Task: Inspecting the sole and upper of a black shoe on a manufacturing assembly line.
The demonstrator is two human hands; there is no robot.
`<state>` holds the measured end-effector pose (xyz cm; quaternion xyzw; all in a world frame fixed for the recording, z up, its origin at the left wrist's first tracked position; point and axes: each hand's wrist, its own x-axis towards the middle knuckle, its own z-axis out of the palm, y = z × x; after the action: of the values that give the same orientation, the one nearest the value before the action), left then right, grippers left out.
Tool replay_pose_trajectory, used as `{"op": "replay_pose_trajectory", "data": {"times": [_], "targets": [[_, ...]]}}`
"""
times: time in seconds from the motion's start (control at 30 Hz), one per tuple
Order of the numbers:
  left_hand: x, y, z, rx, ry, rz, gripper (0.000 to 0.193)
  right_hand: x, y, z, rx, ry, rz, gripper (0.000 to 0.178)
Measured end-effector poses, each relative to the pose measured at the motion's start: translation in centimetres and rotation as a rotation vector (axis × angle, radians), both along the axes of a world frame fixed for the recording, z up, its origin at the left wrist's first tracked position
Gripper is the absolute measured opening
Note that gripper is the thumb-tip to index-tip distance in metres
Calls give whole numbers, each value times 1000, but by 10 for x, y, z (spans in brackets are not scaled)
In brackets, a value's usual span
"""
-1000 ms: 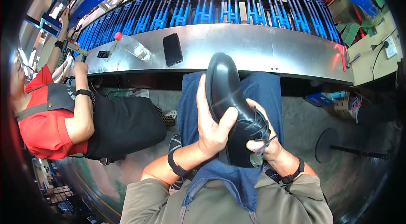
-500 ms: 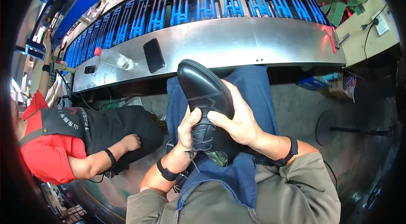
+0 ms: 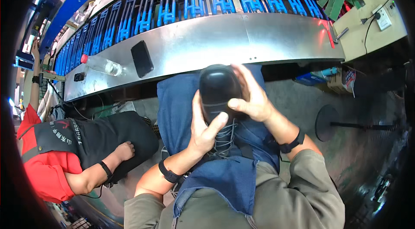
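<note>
A black lace-up leather shoe (image 3: pixel 219 83) is held above my lap, its toe pointing away from me and its laces toward my body. My left hand (image 3: pixel 205 131) grips its left side, thumb lying across the upper near the laces. On the other side my right hand (image 3: pixel 253 99) wraps the shoe, its thumb over the vamp and its fingers along the far right edge, slightly blurred. The sole is hidden beneath. Under the shoe, a blue apron (image 3: pixel 177 103) covers my lap.
Ahead runs a metal ledge (image 3: pixel 194 41) with a dark phone (image 3: pixel 142 59) and a clear bottle with red cap (image 3: pixel 103 65). Behind it stands a row of blue racks (image 3: pixel 194 0). A co-worker in red sleeves (image 3: pixel 47 172) sits at left. A round-based stand (image 3: pixel 327 123) is at right.
The shoe has turned from a leftward tilt to pointing straight ahead, toe now tipped up toward me. My left hand has slid forward along it, and my right hand has shifted toward the toe.
</note>
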<state>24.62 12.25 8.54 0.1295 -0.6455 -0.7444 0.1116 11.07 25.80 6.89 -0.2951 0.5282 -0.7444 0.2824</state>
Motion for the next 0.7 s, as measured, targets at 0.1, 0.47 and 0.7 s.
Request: {"op": "replay_pose_trajectory", "data": {"times": [0.1,0.47,0.7], "targets": [[4,7,-17,-87,-54,-44,87,-15,5,-2,154,145,-11,90],[-62,-54,-18,92,19,-205,69,-18,-19,-27,73,-14,-39,88],[-74,-34,-39,63,-32,24,49,-25,-23,-49,119,50,-85,69]]}}
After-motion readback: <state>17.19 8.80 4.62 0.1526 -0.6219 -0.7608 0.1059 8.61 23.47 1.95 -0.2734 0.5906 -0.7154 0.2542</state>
